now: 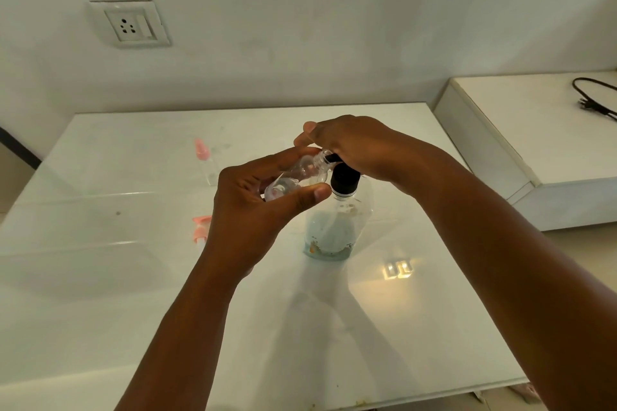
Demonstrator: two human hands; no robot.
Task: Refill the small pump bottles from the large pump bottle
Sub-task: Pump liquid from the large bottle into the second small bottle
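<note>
The big clear plastic bottle with a black pump top [335, 220] stands upright around the middle of the glossy white table [100, 260], with some pale liquid low down in it. The right hand [350, 147] sits on top of its pump head, fingers curled down over it. The left hand [253, 207] grips a small clear uncapped bottle [300, 173], tilted so its open neck meets the black spout. Off to the left, a pink pump cap [200, 230] lies loose on the table, and further back stands a second small clear bottle with a pink top [205, 160]. A white wall socket [132, 25] is on the wall behind, and a black cable [594, 97] lies on the white ledge [534, 130] to the right.
</note>
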